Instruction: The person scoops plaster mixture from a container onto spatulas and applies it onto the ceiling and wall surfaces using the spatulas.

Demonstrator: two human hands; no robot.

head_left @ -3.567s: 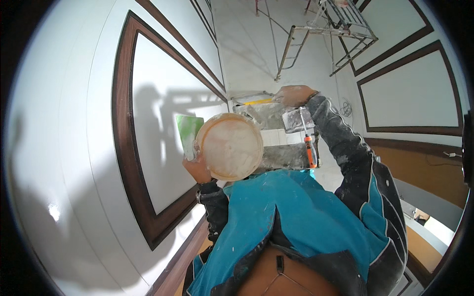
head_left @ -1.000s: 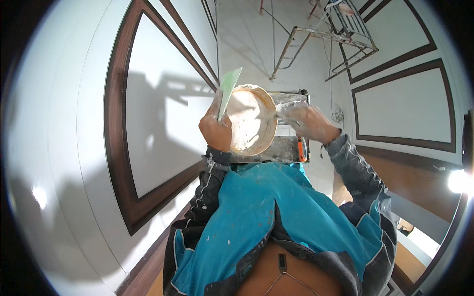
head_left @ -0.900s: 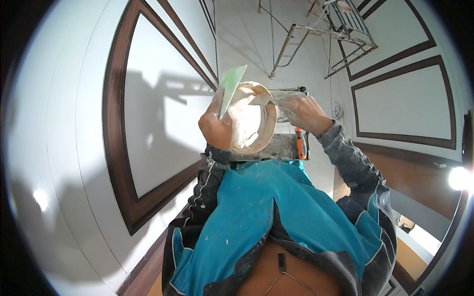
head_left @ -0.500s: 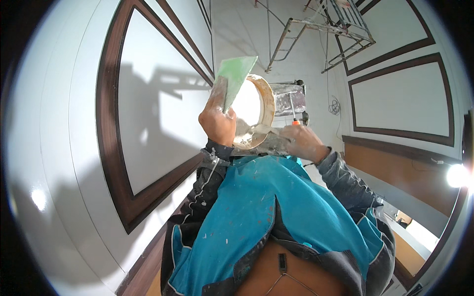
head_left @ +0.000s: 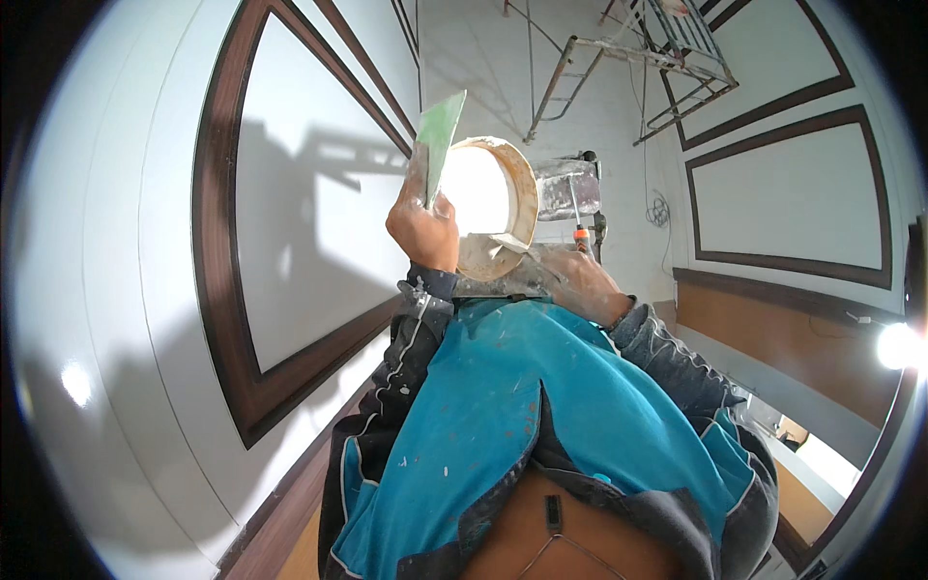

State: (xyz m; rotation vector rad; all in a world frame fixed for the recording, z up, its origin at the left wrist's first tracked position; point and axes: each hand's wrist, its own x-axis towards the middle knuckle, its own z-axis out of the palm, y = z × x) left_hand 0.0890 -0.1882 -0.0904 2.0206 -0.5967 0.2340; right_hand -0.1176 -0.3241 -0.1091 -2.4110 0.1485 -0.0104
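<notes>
My left hand (head_left: 423, 232) is closed round a thin green flat sheet (head_left: 441, 145), like a plasterer's board, held steeply tilted beside the bucket's left rim. The bucket (head_left: 527, 193) is cream-coloured, smeared, and holds bright white paste (head_left: 478, 188). My right hand (head_left: 588, 285) is closed at the bucket's near right side. From it a pale, paste-smeared putty knife (head_left: 505, 242) reaches over the rim into the bucket; its handle is hidden in my fingers. Just beyond that hand lies a tool with an orange handle (head_left: 581, 235) and a thin shaft, like a screwdriver.
A dusty bench-like surface (head_left: 570, 193) supports things around the bucket. At left stands a white wall with a dark wood-framed panel (head_left: 217, 242). Metal scaffolding (head_left: 570, 77) stands at the far right, near a coiled cable (head_left: 657, 209). A bright lamp (head_left: 897, 346) shines at the right.
The green sheet has swung left and steeper, turning more edge-on. The putty knife's blade has shifted slightly over the bucket, and my right hand has moved a little.
</notes>
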